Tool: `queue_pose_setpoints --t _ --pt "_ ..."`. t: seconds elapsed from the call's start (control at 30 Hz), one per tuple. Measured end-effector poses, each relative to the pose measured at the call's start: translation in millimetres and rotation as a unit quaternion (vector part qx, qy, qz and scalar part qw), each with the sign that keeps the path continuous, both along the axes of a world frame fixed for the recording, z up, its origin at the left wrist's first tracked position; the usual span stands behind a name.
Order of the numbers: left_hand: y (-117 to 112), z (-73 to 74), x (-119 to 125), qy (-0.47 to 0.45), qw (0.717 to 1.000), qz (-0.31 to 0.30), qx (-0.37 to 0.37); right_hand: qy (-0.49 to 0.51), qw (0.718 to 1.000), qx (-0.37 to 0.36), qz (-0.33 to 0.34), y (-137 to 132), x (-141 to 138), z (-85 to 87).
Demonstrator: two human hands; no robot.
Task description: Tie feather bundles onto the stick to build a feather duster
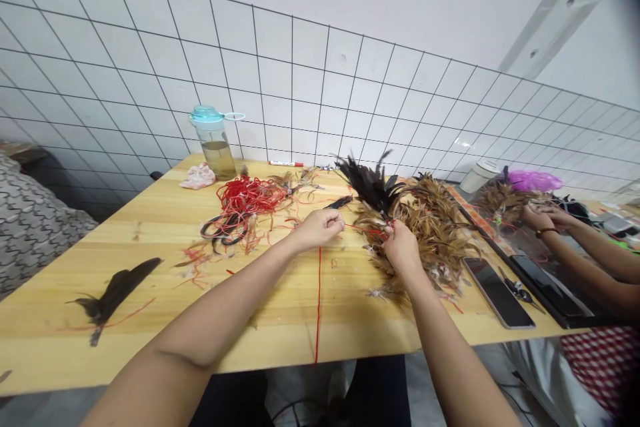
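Over the middle of the wooden table, my left hand (323, 228) is closed on a red string (319, 300), whose tail hangs down toward the front edge. My right hand (401, 247) grips the base of a bundle of black feathers (373, 183), which stands upright with its tips away from me. A stretch of red string runs between my two hands. Brown feathers (440, 220) lie heaped beside and behind my right hand. One small dark feather (340, 203) rests just beyond my left hand.
Left of centre lie a tangle of red string (253, 197) and black-handled scissors (227, 230). A water bottle (216, 143) stands behind. A dark feather (117, 293) lies at left, a phone (499, 293) at right. A co-worker's hands (543, 219) work at far right.
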State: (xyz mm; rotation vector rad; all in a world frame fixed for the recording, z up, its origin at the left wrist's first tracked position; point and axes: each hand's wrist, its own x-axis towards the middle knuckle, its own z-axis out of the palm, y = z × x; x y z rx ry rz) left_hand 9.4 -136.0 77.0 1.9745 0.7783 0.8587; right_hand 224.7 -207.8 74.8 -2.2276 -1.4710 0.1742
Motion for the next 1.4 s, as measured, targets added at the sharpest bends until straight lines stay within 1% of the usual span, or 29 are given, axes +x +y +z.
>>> queue_pose_setpoints --t 0.07,0.13,0.2,0.27,0.37,0.43,0.5,0.53,0.57,0.6,0.67,0.73,0.8,0.87,0.93,0.97,1.0,1.07,1.1,1.17,1.23,1.3,1.37,1.4 --pt "-3.2 8.2 -2.6 0.034 0.997 -0.023 0.072 -0.102 0.994 -0.019 -0.016 -4.7 -4.4 2.0" --pt "-5.0 15.9 -5.9 0.055 0.986 -0.029 0.153 -0.181 0.982 -0.043 -0.014 -10.1 -8.4 3.4" --pt "-5.7 22.1 -9.3 0.062 0.973 -0.029 0.222 -0.231 0.971 -0.063 0.006 -14.4 -11.3 3.8" --pt "-7.8 27.4 -12.3 0.063 0.963 -0.038 0.26 -0.254 0.964 -0.074 0.029 -16.2 -12.1 3.3" --pt "-16.3 36.9 -15.7 0.07 0.961 -0.071 0.258 -0.218 0.972 -0.081 0.044 -13.5 -6.9 1.0" --pt "-23.8 43.2 -17.1 0.08 0.961 -0.133 0.228 -0.159 0.984 -0.069 0.047 -9.6 1.1 -2.2" --pt "-28.5 46.8 -18.0 0.088 0.956 -0.208 0.189 -0.096 0.993 -0.036 0.051 -5.9 11.6 -7.2" --pt "-28.9 47.0 -18.4 0.09 0.953 -0.233 0.174 -0.067 0.996 -0.015 0.052 -4.6 17.1 -10.0" --pt "-27.9 46.4 -18.8 0.092 0.952 -0.241 0.167 -0.039 0.998 0.008 0.052 -3.7 22.3 -12.8" --pt "-25.4 45.2 -19.3 0.096 0.953 -0.232 0.169 -0.016 0.998 0.029 0.051 -3.4 26.8 -15.2" --pt "-17.8 42.4 -21.5 0.107 0.957 -0.188 0.192 0.012 0.997 0.059 0.048 -4.5 32.5 -17.6" --pt "-10.2 41.6 -25.4 0.115 0.957 -0.141 0.224 0.003 0.997 0.057 0.049 -7.8 32.3 -15.3" --pt "-6.2 44.4 -30.6 0.123 0.953 -0.114 0.254 -0.038 0.998 0.028 0.046 -13.3 26.3 -8.7" --pt "-7.5 50.3 -35.7 0.134 0.945 -0.095 0.283 -0.102 0.994 -0.005 0.029 -20.3 16.4 0.0" --pt "-13.3 57.4 -39.6 0.137 0.937 -0.08 0.311 -0.181 0.983 -0.037 0.009 -28.2 5.9 8.3" --pt "-17.1 60.8 -40.8 0.134 0.934 -0.073 0.323 -0.218 0.974 -0.054 0.016 -32.2 1.3 11.8" --pt "-20.9 63.9 -41.7 0.129 0.931 -0.067 0.334 -0.251 0.964 -0.072 0.041 -36.1 -2.8 14.8" --pt "-26.6 68.4 -42.7 0.115 0.927 -0.059 0.351 -0.297 0.94 -0.109 0.13 -43.7 -9.0 19.9" --pt "-27.6 69.7 -43.1 0.107 0.926 -0.055 0.358 -0.309 0.926 -0.123 0.18 -47.5 -11.5 22.4" --pt "-23.9 69.8 -44.9 0.088 0.926 -0.042 0.364 -0.309 0.905 -0.135 0.26 -55.4 -16.1 28.6" --pt "-13.1 66.1 -48.0 0.064 0.931 -0.029 0.357 -0.283 0.896 -0.128 0.316 -64.1 -20.9 37.7" --pt "0.9 58.4 -50.4 0.044 0.94 -0.019 0.337 -0.235 0.891 -0.111 0.371 -73.6 -25.6 49.5" --pt "12.3 47.5 -49.0 0.033 0.954 -0.017 0.296 -0.17 0.882 -0.088 0.431 -82.3 -28.5 61.7" --pt "15.5 41.4 -46.1 0.025 0.966 -0.008 0.258 -0.14 0.88 -0.065 0.449 -85.5 -28.7 66.9"
